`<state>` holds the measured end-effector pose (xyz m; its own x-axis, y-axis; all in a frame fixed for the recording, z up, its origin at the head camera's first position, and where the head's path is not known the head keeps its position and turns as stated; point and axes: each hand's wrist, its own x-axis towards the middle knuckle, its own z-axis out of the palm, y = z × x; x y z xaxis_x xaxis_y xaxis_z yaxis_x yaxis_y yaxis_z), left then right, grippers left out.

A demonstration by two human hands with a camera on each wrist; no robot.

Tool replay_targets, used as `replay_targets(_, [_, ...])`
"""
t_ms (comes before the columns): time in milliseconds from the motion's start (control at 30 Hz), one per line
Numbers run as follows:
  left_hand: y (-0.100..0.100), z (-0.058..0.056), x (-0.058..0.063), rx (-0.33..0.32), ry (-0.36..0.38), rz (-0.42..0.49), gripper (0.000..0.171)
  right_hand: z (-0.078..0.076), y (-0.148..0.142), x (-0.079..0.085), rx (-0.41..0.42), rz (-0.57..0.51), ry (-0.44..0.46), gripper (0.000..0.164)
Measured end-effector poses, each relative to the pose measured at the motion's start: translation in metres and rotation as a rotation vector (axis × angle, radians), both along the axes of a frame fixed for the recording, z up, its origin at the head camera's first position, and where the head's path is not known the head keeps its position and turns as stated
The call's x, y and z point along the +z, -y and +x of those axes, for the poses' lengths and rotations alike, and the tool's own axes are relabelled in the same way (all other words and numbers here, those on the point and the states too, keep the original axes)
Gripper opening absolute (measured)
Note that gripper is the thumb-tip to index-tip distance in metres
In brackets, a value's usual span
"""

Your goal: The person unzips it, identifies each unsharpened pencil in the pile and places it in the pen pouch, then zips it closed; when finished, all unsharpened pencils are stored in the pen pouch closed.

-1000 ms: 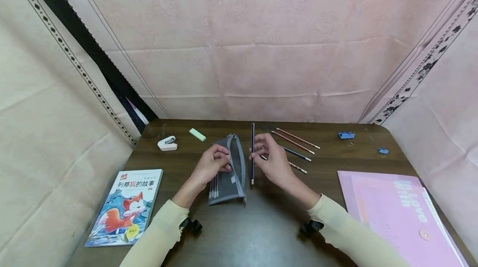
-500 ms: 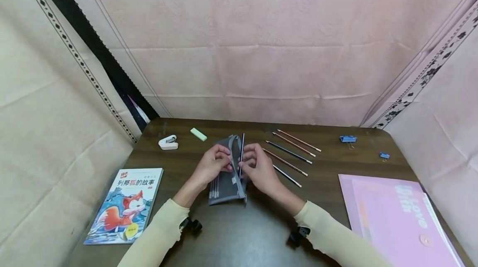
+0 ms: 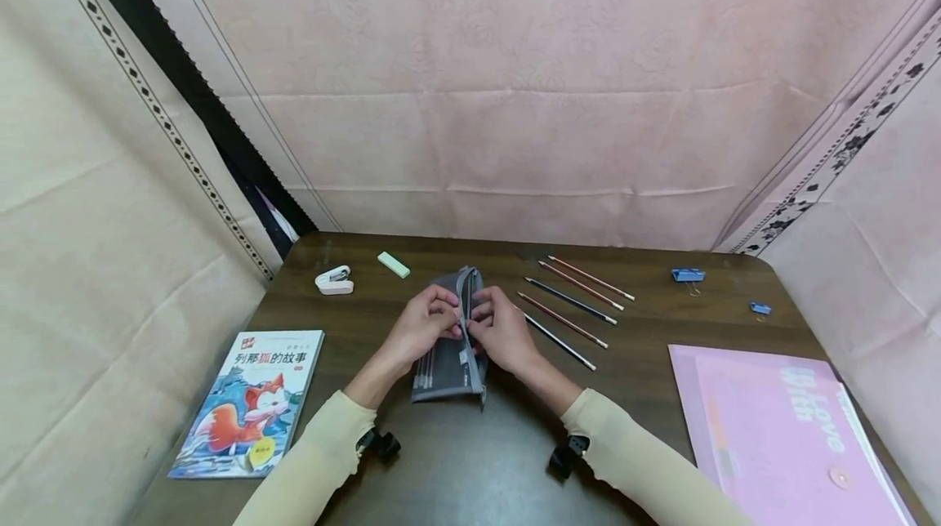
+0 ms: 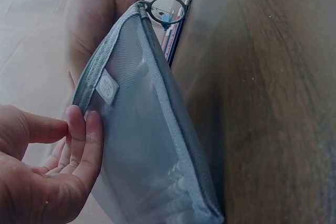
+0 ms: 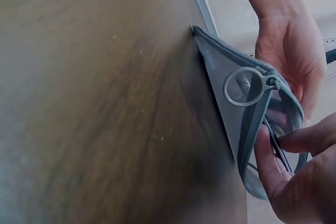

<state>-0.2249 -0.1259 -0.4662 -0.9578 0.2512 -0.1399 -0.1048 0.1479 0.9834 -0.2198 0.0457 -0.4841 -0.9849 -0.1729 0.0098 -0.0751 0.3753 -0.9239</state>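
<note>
A grey mesh pencil case [image 3: 443, 371] with a zipper and ring pull [image 5: 244, 86] lies in the middle of the desk, its mouth spread apart. My left hand [image 3: 421, 328] pinches the left edge of that mouth; in the left wrist view its thumb and fingers meet at the zipper band. At the right side of the opening, my right hand [image 3: 503, 335] pinches a dark pencil [image 5: 277, 144] between thumb and fingers. The right wrist view has this pencil inside the case's mouth; the case and fingers hide most of it.
Several pencils [image 3: 570, 300] lie slanted to the right of the case. A white stapler [image 3: 334, 281] and pale green eraser [image 3: 394, 265] sit at back left, a book [image 3: 246, 407] at front left. Blue binder clips [image 3: 688, 274] and a pink folder [image 3: 772, 428] occupy the right.
My right hand has moved left to the case, and the dark pencil it holds has gone from upright beside the case down into its mouth. My left hand has stayed on the edge.
</note>
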Motion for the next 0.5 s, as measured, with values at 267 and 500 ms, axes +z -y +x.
replay_targets(267, [-0.0012, 0.0007, -0.0006, -0.004, -0.004, 0.008, 0.02, -0.0041, 0.0008, -0.0041, -0.03, 0.016, 0.008, 0.043])
replay_targets(500, [0.0002, 0.0015, 0.0029, 0.0, 0.003, 0.011, 0.023, 0.0034, -0.0076, 0.0007, -0.03, -0.025, 0.031, 0.045])
